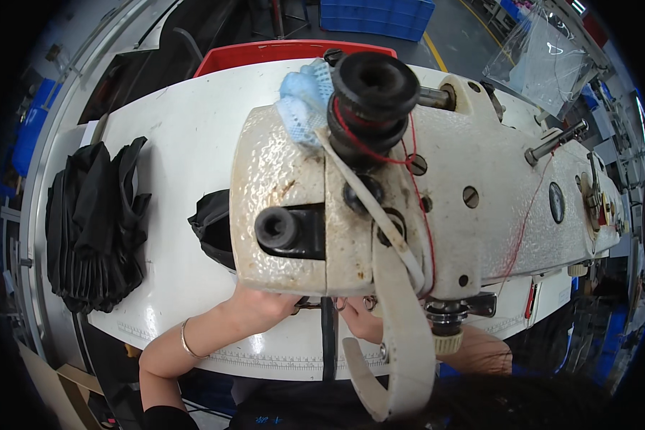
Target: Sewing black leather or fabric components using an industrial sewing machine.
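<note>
A white industrial sewing machine with red thread fills the middle of the head view. My left hand, below a silver bracelet, reaches under the machine head, its fingers mostly hidden. My right hand is just right of a dark vertical strip, partly behind a pale curved lever; what it holds, if anything, is unclear. Black fabric shows behind the machine's left side. A pile of pleated black pieces lies on the white table at the left.
A red bin sits beyond the table, with a blue crate on the floor farther back. A light blue cloth is tucked by the tension knob. A red-handled tool lies at the right. Clear plastic hangs at upper right.
</note>
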### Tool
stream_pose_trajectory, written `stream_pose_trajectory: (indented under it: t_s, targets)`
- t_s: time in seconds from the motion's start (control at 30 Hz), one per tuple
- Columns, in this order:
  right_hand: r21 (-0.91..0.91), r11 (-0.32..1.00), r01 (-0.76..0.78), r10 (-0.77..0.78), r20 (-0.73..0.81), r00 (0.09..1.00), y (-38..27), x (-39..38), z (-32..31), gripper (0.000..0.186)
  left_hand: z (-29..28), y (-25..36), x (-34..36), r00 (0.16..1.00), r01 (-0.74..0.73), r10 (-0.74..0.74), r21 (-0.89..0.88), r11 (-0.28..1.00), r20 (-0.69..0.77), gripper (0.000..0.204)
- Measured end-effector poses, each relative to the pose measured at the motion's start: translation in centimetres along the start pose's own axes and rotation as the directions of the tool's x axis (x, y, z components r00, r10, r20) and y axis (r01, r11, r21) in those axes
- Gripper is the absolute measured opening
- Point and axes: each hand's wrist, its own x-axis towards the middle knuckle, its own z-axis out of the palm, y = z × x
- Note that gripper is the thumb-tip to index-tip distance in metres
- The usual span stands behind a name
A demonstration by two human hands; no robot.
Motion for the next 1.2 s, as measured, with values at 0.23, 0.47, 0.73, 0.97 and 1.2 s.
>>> stream_pose_trajectory:
  t_s: [0.23,0.47,0.73,0.97,1.2]
  targets:
    - [0.426,0.899,-0.105,0.189,-0.161,0.969,-0.7,0.5,1.0,0.009,0.0,0.0,-0.2,0.995,-0.053,0.043,0.104,0.993,0.091,0.048]
    - [0.470,0.878,-0.097,0.215,-0.205,0.955,-0.3,-0.5,2.9,0.009,-0.6,0.2,-0.1,0.988,0.039,-0.050,0.078,0.996,0.146,0.048]
    - [0.646,0.741,-0.182,0.174,0.078,0.982,0.5,-0.5,0.7,0.043,-0.6,0.4,0.2,0.990,0.008,-0.021,0.089,0.996,0.142,0.044]
    - [0.629,0.754,-0.192,0.274,-0.035,0.961,-0.3,-1.2,2.6,0.044,-0.6,0.6,0.4,0.986,0.026,-0.037,0.066,0.997,0.165,0.044]
    - [-0.558,0.810,0.181,-0.169,0.074,0.983,-0.5,0.7,-1.1,0.018,-1.1,0.8,0.3,0.975,0.059,-0.061,0.017,0.998,0.216,0.043]
